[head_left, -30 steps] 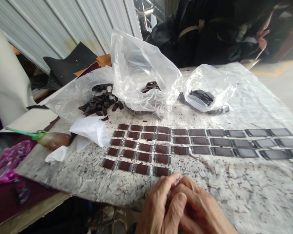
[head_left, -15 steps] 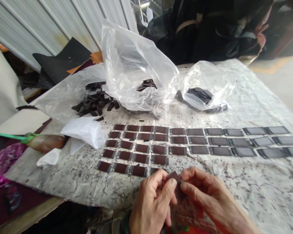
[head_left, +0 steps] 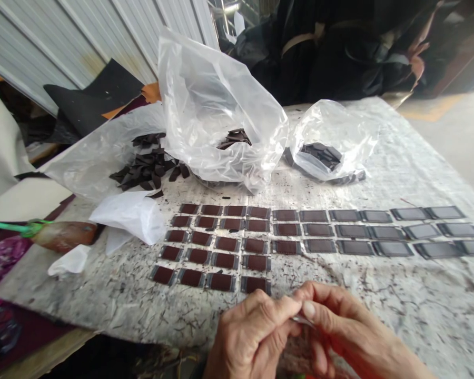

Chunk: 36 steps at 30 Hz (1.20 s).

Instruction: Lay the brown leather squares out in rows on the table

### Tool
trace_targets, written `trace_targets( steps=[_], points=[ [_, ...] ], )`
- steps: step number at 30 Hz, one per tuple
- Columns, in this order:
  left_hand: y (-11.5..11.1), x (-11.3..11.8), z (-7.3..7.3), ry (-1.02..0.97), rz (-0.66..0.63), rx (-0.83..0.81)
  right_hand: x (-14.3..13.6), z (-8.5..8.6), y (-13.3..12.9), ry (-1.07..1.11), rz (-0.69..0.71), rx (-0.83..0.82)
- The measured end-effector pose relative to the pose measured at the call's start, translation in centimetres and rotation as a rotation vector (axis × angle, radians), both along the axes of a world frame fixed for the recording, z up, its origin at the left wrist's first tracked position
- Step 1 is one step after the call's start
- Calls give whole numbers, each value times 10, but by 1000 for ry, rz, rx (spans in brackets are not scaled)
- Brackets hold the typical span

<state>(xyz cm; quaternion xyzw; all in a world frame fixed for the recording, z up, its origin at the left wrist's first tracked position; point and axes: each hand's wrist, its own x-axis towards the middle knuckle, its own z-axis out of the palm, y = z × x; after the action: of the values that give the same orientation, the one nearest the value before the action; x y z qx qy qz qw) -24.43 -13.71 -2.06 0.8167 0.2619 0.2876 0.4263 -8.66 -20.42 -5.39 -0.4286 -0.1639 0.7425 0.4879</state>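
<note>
My left hand and my right hand meet at the near edge of the cloth-covered table. Both are closed on one small dark piece, seen nearly edge-on between the fingertips and mostly hidden by them. Just beyond my hands, rows of flat rectangular pieces lie on the cloth. Those on the left are dark brown, like the nearest one; toward the right they look greyer, like this one.
Behind the rows stand a large clear bag and a smaller one with dark pieces inside. Loose dark strips spill at the left. White crumpled sheeting and a brown bottle-like object lie near the left edge.
The held piece has turned from showing its flat face to nearly edge-on. My hands are slightly lower, and the nearest row's rightmost brown piece is now uncovered. The view has shifted slightly.
</note>
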Motion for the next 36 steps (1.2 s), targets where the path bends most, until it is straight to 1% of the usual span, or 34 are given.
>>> trace_targets(
  steps=[1,2,3,6,8,10,12,14,18,26,29,33,36],
  points=[
    [1,-1,-2,-9,-22,63,2,-1,1,30,-10,6],
    [2,-2,-3,3,-18,118,4,-2,2,13,-32,14],
    [3,-4,-5,33,9,178,7,-3,3,-53,-65,23],
    [10,-9,-9,225,125,337,13,-4,8,-401,-198,56],
    [14,-11,-11,343,145,424,13,-5,13,-615,-251,67],
    [17,-11,-13,414,131,490,11,-4,17,-809,-226,67],
    [19,-10,-14,454,91,521,9,-3,22,-992,-180,73],
    [19,-8,-15,492,56,547,7,-2,26,-1127,-162,84],
    [18,-4,-18,579,28,610,6,1,31,-1223,-159,119],
    [17,0,-24,680,-20,572,6,3,33,-1353,-179,141],
    [18,1,-24,712,-32,577,5,3,35,-1419,-191,201],
    [19,4,-21,771,-47,583,3,-1,35,-1525,-233,336],
    [17,6,-20,794,-45,592,4,-5,32,-1577,-244,373]
  ],
)
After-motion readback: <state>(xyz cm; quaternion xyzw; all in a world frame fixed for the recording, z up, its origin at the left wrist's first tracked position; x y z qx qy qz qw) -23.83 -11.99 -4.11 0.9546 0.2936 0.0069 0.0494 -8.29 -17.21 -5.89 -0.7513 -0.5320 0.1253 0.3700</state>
